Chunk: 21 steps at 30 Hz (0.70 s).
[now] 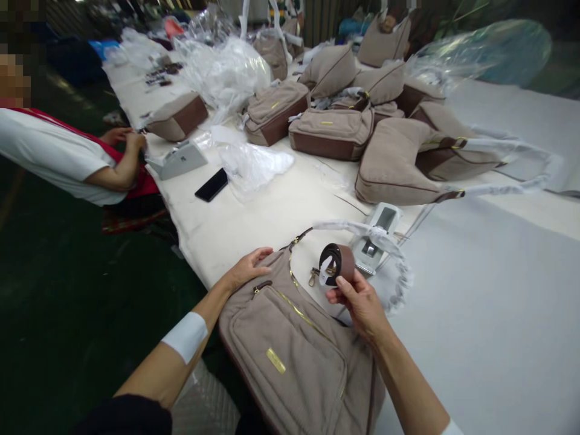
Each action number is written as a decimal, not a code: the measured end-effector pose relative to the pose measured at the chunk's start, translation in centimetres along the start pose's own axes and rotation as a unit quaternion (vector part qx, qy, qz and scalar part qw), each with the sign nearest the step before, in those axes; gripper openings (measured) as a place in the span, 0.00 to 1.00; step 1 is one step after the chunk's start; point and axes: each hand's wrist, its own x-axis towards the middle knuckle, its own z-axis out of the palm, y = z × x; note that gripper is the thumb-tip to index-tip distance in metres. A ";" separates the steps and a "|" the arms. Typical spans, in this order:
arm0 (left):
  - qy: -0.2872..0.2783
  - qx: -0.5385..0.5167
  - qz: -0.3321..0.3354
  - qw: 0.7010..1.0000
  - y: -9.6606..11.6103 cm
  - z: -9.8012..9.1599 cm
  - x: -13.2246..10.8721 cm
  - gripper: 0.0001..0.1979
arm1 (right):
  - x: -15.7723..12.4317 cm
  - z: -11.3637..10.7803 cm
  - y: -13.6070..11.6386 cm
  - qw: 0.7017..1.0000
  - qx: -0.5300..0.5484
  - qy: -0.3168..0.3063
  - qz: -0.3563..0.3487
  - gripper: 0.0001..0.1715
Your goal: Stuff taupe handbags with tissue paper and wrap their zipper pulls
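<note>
Our right grip [365,304] clamps a coiled brown leather strap [347,263]; our left grip [246,269], apart, touches the near taupe fabric bag [296,347].

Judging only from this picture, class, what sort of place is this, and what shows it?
Probably a bag workshop or packing room: many taupe fabric bags with brown trim crowd a long cream-topped table, crumpled clear plastic wrapping lies beside them, and a white-sleeved co-worker is at the table's edge.

A dark left sleeve [124,415] stops short of a white forearm patch [185,336].
</note>
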 end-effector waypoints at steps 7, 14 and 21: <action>0.008 0.063 0.039 0.997 0.5 0.2 -0.1 0.17 | -1.2 0.0 -1.1 0.999 0.042 0.019 -0.024 0.26; -0.007 0.120 0.063 0.991 1.1 -1.1 1.6 0.15 | -1.7 -0.8 -2.0 0.992 0.077 0.094 -0.027 0.25; -0.024 0.244 0.155 0.957 5.9 -2.2 7.7 0.15 | -1.2 1.2 -0.6 0.981 0.117 0.156 -0.018 0.26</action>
